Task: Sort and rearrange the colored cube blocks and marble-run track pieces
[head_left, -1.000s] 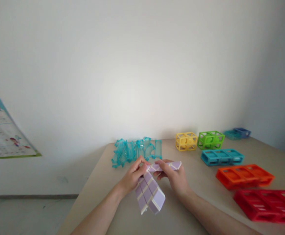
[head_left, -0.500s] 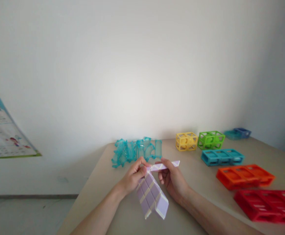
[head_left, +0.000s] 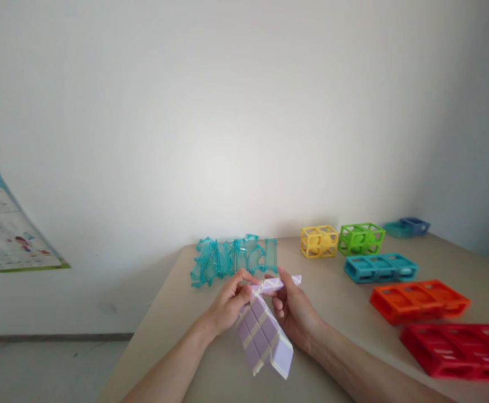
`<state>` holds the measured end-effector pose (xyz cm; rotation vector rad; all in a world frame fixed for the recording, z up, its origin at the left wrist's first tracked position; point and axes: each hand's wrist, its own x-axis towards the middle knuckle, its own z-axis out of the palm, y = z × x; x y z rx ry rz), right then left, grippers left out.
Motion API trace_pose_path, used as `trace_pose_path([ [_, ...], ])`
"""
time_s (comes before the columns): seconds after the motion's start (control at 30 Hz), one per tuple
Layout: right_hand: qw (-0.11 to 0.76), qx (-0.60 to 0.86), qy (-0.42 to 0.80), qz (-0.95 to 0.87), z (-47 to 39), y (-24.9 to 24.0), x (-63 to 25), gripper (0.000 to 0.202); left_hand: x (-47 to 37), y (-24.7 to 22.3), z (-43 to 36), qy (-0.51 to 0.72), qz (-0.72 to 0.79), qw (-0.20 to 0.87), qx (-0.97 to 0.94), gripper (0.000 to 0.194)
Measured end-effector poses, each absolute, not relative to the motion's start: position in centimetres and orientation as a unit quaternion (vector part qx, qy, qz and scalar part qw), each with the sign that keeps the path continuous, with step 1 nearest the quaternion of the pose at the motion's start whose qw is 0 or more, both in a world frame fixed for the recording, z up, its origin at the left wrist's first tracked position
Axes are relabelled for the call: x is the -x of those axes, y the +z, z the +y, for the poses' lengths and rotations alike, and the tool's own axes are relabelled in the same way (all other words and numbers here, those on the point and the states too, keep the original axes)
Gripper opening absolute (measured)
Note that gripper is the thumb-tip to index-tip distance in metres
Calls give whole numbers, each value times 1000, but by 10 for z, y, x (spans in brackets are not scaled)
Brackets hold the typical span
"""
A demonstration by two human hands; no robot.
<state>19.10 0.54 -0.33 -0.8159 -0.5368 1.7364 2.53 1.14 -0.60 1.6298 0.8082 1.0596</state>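
Both of my hands grip a lilac folding snake puzzle (head_left: 261,330) with pale cream edges, held above the table. Its broad, folded part hangs down toward me, and a narrow strip sticks out to the right at the top. My left hand (head_left: 232,299) pinches the upper left corner between thumb and fingers. On the narrow strip, the thumb and fingers of my right hand (head_left: 297,308) are closed. Part of the puzzle is hidden behind the fingers.
Translucent teal plastic pieces (head_left: 224,260) lie heaped behind my hands. Rightward stand yellow (head_left: 318,242), green (head_left: 361,239), teal (head_left: 381,268), orange (head_left: 419,301) and red frame blocks (head_left: 458,350). A blue container (head_left: 415,226) sits in the far corner. A poster (head_left: 15,229) hangs left.
The puzzle's hanging end has swung slightly right and turned a little. The strip's tip has shifted left with my right thumb. Both hands keep their hold.
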Motion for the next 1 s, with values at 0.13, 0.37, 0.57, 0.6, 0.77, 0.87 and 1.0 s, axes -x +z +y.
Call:
trace_pose_path([
  [0.13, 537, 340, 737, -229, 5, -2, -191, 38, -26, -5, 11, 442, 318, 494, -678, 37],
  [0.37, 526, 319, 760, -212, 3, 1, -192, 35, -28, -4, 12, 432, 313, 515, -671, 51],
  [0.57, 531, 311, 758, -216, 2, 2, -193, 35, -29, -4, 13, 429, 332, 495, -679, 61],
  [0.6, 531, 313, 756, -220, 2, 1, -194, 36, -29, -4, 13, 429, 331, 489, -683, 61],
  [0.77, 520, 316, 757, -237, 3, 0, -196, 37, -30, -5, 14, 427, 330, 473, -696, 63],
  [0.87, 508, 308, 766, -244, 3, -2, -196, 37, -30, -4, 14, 429, 327, 474, -696, 63],
  [1.0, 511, 287, 760, -282, 0, -2, -194, 34, -30, 0, 14, 425, 326, 472, -701, 59],
])
